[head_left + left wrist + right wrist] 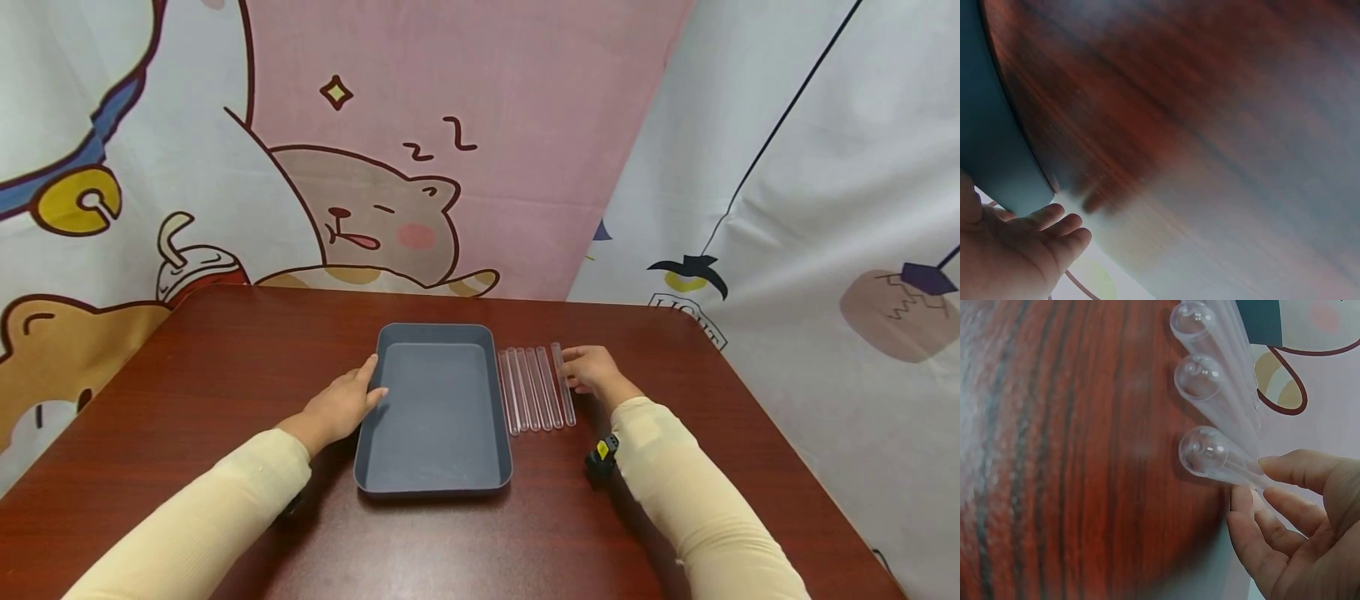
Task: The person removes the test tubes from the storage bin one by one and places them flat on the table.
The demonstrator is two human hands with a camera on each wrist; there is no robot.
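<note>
A grey rectangular tray lies on the table. My left hand rests against its left side with the thumb over the rim; in the left wrist view the fingers look fairly straight beside the tray wall. Right of the tray, several clear test tubes lie in a row, rounded ends toward me. My right hand pinches the rightmost test tube between thumb and fingers near its far part. Up close in the right wrist view, that tube's rounded end sits beside the others.
The brown wooden table extends around the tray. A small black device with a yellow mark is at the right wrist. Behind the table hangs a cartoon-printed curtain.
</note>
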